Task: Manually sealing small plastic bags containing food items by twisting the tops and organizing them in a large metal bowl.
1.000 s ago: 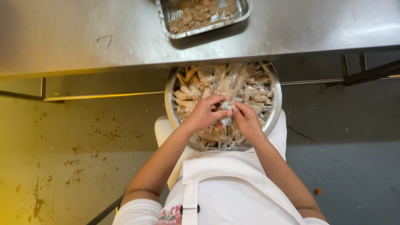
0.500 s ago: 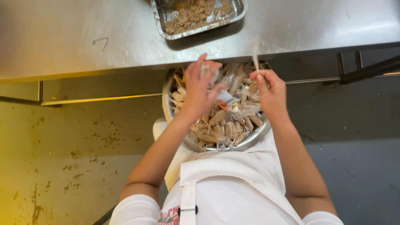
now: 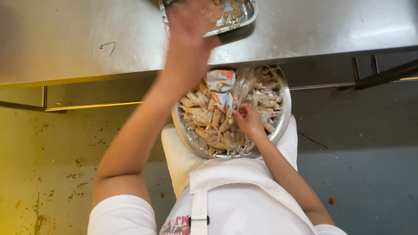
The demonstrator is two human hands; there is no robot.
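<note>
Seen from above, one person in a white apron (image 3: 244,196) and white short sleeves works with two bare hands. One round metal bowl (image 3: 283,117) rests on the person's lap, its far rim tucked just under the edge of a steel table (image 3: 87,39). The bowl is heaped with many small tan sticks sealed in clear wrappers (image 3: 204,117), too many and too jumbled to count.

The right hand (image 3: 248,122) lies over the middle of the bowl, its fingers pinched narrow on the lower end of one opened wrapper (image 3: 222,89) with coloured printing, which stands up above the pile. The left hand (image 3: 191,26) is stretched forward over the table and is blurred. It reaches the near corner of one rectangular metal tray (image 3: 244,17) holding brown crumbled pieces. Whether that hand is open or closed on anything cannot be told.

The table is brushed steel with a small dark mark on it, and its front edge runs across the upper part of the view. Beneath it run one thin metal rail and some dark frame bars. The floor (image 3: 370,174) is grey on the right, with a crack and one small orange crumb (image 3: 332,200). On the left it is yellowish and spotted with dark stains.
</note>
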